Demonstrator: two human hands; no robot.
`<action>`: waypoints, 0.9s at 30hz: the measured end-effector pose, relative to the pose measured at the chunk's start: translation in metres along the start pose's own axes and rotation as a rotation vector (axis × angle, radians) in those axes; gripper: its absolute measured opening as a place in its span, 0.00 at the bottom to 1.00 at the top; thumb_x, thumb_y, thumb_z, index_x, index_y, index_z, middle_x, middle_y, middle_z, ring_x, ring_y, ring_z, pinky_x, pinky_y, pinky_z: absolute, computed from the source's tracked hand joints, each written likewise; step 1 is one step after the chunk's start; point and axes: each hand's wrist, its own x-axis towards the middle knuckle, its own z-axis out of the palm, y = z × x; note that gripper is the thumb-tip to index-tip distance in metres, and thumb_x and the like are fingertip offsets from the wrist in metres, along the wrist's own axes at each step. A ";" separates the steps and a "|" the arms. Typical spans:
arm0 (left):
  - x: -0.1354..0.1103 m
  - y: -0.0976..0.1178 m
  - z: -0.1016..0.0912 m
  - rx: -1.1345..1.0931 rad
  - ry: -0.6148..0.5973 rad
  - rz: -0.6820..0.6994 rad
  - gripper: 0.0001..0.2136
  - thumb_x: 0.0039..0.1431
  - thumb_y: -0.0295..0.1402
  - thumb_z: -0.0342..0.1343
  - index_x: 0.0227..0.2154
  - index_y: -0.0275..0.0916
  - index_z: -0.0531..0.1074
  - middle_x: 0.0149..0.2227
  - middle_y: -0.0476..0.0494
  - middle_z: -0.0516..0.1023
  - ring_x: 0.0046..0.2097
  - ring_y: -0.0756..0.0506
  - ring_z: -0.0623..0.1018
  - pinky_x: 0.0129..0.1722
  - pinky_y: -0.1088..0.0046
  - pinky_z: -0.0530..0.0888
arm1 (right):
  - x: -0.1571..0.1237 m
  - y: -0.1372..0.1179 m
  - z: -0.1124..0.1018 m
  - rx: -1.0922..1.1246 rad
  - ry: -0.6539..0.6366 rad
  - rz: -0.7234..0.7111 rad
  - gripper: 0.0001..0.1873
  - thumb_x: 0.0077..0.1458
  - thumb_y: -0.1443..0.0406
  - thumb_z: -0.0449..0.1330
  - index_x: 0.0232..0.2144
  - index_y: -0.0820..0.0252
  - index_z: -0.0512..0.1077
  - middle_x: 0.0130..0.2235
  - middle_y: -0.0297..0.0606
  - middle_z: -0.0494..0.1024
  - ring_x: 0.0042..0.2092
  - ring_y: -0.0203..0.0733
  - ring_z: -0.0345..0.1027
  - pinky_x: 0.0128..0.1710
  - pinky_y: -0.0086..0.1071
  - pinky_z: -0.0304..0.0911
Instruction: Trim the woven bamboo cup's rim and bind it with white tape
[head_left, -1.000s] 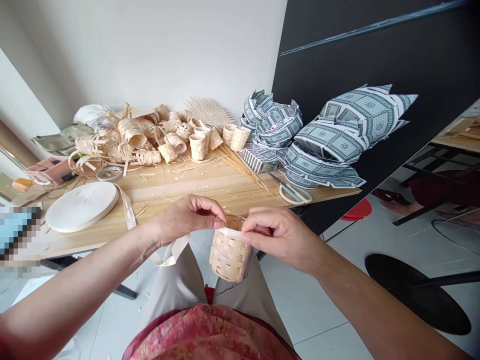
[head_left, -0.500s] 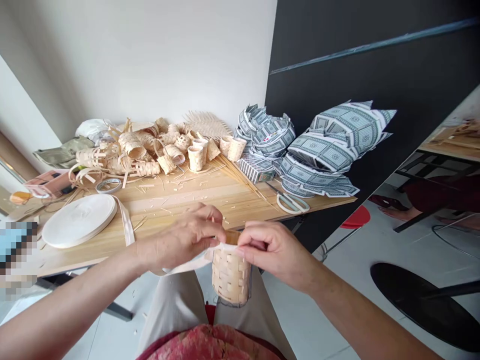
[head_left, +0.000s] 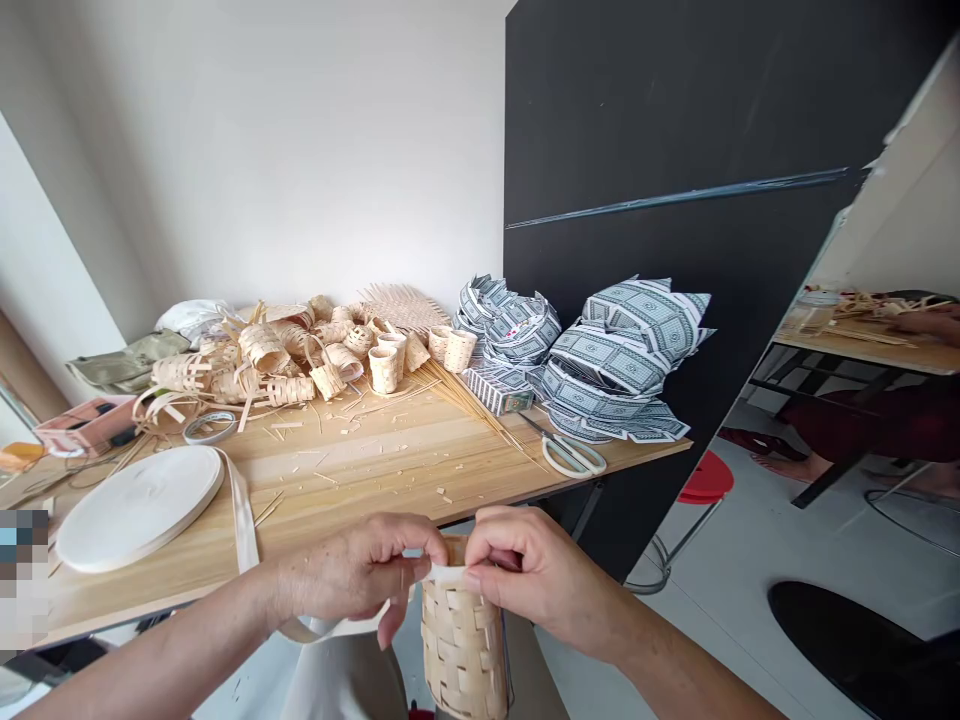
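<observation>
A small cup-shaped basket (head_left: 463, 655) woven from pale wood strips hangs upright in front of my lap. White fabric tape (head_left: 241, 515) runs from a large flat roll (head_left: 142, 505) down past the table edge, under my left hand, and up to the basket's rim. At the rim's left side, my left hand (head_left: 364, 568) is closed, thumb and forefinger at the tape; its lower fingers hang loosely. My right hand (head_left: 544, 580) pinches the rim and the tape on it from the right, thumb outside, the other fingertips partly hidden.
The wooden table (head_left: 360, 460) bears wood scraps, several finished woven cups (head_left: 384, 368), a tape ring (head_left: 210, 428) and scissors (head_left: 574, 455). Folded-card objects (head_left: 626, 360) stand by the black panel (head_left: 675, 120). A red stool (head_left: 706, 478) and another person's legs are at right.
The view has tilted up and turned right, so hands and basket sit lower in it. My left fingers have shifted at the rim; my right hand keeps its pinch.
</observation>
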 end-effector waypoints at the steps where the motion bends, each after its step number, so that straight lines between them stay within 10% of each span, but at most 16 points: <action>1: -0.001 -0.003 0.002 -0.024 0.000 -0.025 0.10 0.62 0.38 0.42 0.36 0.38 0.63 0.23 0.53 0.66 0.15 0.58 0.62 0.13 0.86 0.56 | 0.000 0.000 0.000 0.007 -0.001 0.003 0.08 0.42 0.76 0.57 0.16 0.63 0.66 0.20 0.26 0.57 0.23 0.28 0.51 0.23 0.24 0.46; 16: 0.003 -0.010 0.017 -0.321 0.201 0.007 0.08 0.52 0.37 0.47 0.30 0.37 0.60 0.13 0.55 0.66 0.11 0.57 0.59 0.10 0.86 0.57 | 0.003 -0.002 0.004 -0.049 0.020 -0.055 0.10 0.45 0.73 0.56 0.15 0.62 0.62 0.19 0.27 0.55 0.23 0.29 0.50 0.23 0.25 0.45; 27: 0.004 -0.006 0.024 -0.271 0.307 0.105 0.23 0.43 0.53 0.58 0.22 0.38 0.60 0.13 0.59 0.58 0.12 0.58 0.60 0.08 0.86 0.53 | 0.004 0.003 0.011 -0.241 0.083 -0.254 0.11 0.46 0.70 0.54 0.15 0.61 0.64 0.18 0.28 0.55 0.21 0.30 0.51 0.20 0.25 0.46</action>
